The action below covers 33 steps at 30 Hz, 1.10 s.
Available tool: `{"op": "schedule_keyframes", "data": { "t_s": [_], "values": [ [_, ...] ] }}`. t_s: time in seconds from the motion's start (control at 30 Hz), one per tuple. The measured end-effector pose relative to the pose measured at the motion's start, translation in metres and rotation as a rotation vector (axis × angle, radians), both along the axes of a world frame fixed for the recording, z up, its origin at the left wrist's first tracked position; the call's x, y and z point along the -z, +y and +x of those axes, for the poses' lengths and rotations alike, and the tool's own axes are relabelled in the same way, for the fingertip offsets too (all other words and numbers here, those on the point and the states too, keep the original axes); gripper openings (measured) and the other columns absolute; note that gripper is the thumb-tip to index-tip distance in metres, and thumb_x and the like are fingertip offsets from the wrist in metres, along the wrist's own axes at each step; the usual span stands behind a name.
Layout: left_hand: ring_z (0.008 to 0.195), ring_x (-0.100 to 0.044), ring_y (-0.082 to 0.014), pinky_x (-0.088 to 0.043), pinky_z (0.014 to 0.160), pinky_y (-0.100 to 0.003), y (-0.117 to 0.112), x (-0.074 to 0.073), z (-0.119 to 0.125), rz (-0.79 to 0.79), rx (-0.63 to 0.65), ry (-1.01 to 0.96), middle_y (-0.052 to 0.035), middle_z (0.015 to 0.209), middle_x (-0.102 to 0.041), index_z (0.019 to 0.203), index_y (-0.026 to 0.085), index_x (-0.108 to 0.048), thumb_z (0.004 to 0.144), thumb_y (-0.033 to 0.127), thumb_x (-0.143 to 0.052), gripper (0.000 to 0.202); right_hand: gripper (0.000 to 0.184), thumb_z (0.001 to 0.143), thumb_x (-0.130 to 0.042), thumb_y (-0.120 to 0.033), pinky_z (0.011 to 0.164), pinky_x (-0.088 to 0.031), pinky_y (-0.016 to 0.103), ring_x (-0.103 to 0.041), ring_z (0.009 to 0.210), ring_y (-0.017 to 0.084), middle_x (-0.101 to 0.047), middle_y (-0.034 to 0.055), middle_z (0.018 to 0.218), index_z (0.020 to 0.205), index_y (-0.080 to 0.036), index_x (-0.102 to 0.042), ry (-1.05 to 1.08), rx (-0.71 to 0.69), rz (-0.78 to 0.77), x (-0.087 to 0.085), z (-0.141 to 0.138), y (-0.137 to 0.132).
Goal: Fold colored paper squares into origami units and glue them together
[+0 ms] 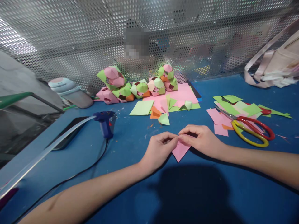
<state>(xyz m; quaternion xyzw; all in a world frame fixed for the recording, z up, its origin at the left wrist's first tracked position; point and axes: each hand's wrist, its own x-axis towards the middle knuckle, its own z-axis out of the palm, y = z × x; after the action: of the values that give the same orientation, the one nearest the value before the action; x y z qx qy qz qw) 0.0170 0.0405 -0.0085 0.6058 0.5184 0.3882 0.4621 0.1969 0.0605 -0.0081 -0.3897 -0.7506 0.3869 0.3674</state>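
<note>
A folded piece of pink paper is pinched between both hands, its pointed corner turned down toward me. My left hand grips its upper left edge with thumb and fingers. From the other side my right hand presses the upper right edge, and the two thumbs nearly meet at the top. The fingers cover the paper's upper part. Just beyond the hands lie a small folded light green piece and an orange paper piece.
Scissors with red and yellow handles rest on paper scraps at right. Left are a blue glue gun with a long glue stick, a phone and a cup. Folded paper balls line the perforated metal panel.
</note>
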Motion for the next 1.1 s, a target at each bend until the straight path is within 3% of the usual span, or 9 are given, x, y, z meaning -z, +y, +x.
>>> {"op": "schedule_keyframes", "data": {
  "t_s": [0.27,0.57,0.7,0.77,0.87,1.1],
  "values": [
    [0.062,-0.055,-0.0116,-0.043,0.058,-0.022,-0.001,-0.001,0.002,0.006,0.035,0.001,-0.0024,0.071,-0.066,0.079,0.015,-0.068,0.076,0.028,-0.065,0.014,0.016,0.088,-0.053,-0.017,0.066,-0.046,0.024,-0.060,0.071,0.011,-0.066,0.0004,0.078,0.081,-0.018,-0.067,-0.004,-0.004,0.174,0.003,0.000,0.000],
    [0.055,-0.042,-0.0081,-0.033,0.051,-0.019,-0.002,0.005,0.000,0.123,0.041,0.178,0.0047,0.060,-0.051,0.071,0.017,-0.057,0.072,0.015,-0.057,0.002,0.017,0.091,-0.049,-0.019,0.069,-0.048,0.027,-0.059,0.075,0.013,-0.064,0.0038,0.080,0.089,-0.018,-0.066,0.007,-0.116,0.355,0.008,-0.001,-0.003],
    [0.055,-0.044,-0.0084,-0.034,0.051,-0.019,0.002,0.003,-0.001,0.070,-0.064,0.054,0.0045,0.062,-0.053,0.072,0.017,-0.056,0.069,0.017,-0.061,0.006,0.019,0.083,-0.061,-0.025,0.076,-0.048,0.030,-0.058,0.085,0.017,-0.062,0.0062,0.093,0.102,-0.018,-0.058,-0.009,-0.027,0.363,0.009,-0.002,-0.003],
    [0.054,-0.044,-0.0080,-0.035,0.051,-0.019,0.004,0.002,-0.001,0.034,-0.137,-0.029,0.0048,0.061,-0.052,0.071,0.017,-0.054,0.068,0.018,-0.063,0.010,0.021,0.079,-0.065,-0.025,0.071,-0.048,0.029,-0.057,0.080,0.015,-0.060,0.0036,0.089,0.097,-0.019,-0.054,-0.030,0.042,0.285,0.010,-0.003,-0.002],
    [0.054,-0.045,-0.0075,-0.035,0.052,-0.019,0.005,0.002,0.001,-0.037,-0.167,-0.144,0.0054,0.061,-0.051,0.070,0.016,-0.052,0.066,0.016,-0.065,0.014,0.009,0.083,-0.058,-0.020,0.062,-0.045,0.024,-0.053,0.066,0.011,-0.055,-0.0019,0.074,0.085,-0.020,-0.049,-0.047,0.086,0.188,0.012,-0.004,0.000],
    [0.053,-0.043,-0.0067,-0.034,0.052,-0.019,0.000,0.001,0.004,-0.114,-0.136,-0.239,0.0062,0.060,-0.049,0.070,0.016,-0.049,0.069,0.020,-0.067,0.019,0.010,0.085,-0.051,-0.011,0.066,-0.041,0.026,-0.049,0.071,0.012,-0.051,0.0002,0.078,0.080,-0.019,-0.047,-0.016,0.005,0.375,0.014,-0.005,-0.001]
  ]
}}
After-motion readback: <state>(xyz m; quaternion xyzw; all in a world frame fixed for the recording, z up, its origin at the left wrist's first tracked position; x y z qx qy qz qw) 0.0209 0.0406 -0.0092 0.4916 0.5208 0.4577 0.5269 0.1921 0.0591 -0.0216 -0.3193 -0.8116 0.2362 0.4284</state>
